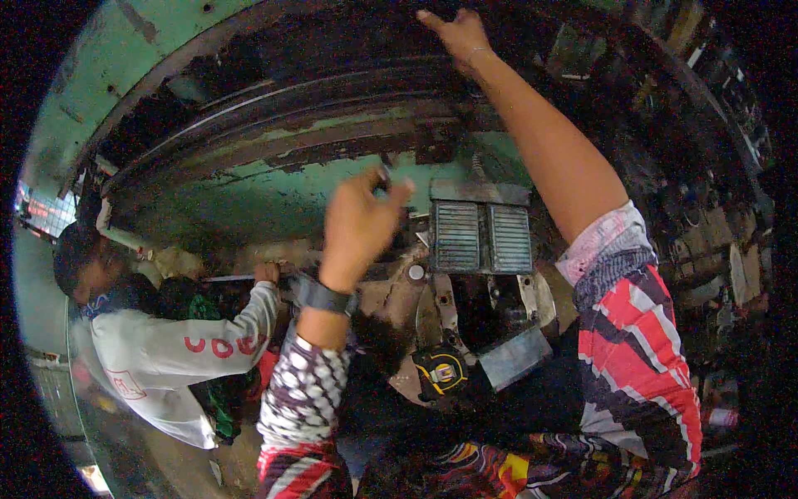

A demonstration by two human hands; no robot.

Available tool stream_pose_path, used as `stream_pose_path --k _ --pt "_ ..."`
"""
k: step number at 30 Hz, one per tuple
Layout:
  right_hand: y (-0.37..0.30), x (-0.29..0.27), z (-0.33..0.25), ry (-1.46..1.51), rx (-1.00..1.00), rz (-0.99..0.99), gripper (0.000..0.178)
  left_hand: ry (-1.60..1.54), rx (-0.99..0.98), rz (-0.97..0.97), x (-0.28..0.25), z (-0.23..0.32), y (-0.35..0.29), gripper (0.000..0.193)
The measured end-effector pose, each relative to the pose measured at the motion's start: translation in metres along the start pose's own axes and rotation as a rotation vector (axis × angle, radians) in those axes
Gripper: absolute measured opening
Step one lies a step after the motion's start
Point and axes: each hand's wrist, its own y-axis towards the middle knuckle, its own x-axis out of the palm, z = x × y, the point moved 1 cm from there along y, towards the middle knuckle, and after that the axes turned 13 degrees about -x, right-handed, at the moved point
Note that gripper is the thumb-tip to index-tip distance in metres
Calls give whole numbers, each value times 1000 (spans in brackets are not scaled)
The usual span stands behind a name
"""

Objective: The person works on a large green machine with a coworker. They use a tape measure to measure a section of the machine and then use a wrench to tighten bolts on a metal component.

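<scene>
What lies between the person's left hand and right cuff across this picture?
In the head view, two grey slatted panels lie between left hand and right cuff.

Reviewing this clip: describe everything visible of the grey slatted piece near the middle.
The grey slatted piece looks like worn metal: two upright panels of horizontal slats side by side, a dark strip between them, and a plain grey ledge along the top. It sits roughly square to the view, right of the person's left hand, which appears clear of it. Its mounting is too dark to make out.
</scene>
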Motion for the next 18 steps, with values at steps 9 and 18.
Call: stream_pose_path --k 9,18 --pt "12 4 66 150 -381 -40 63 53 -76 -373 79 -50 -80 123" --pt "-16 16 15 72 -159 -21 64 105 -80 -316 70 -47 -66 130"
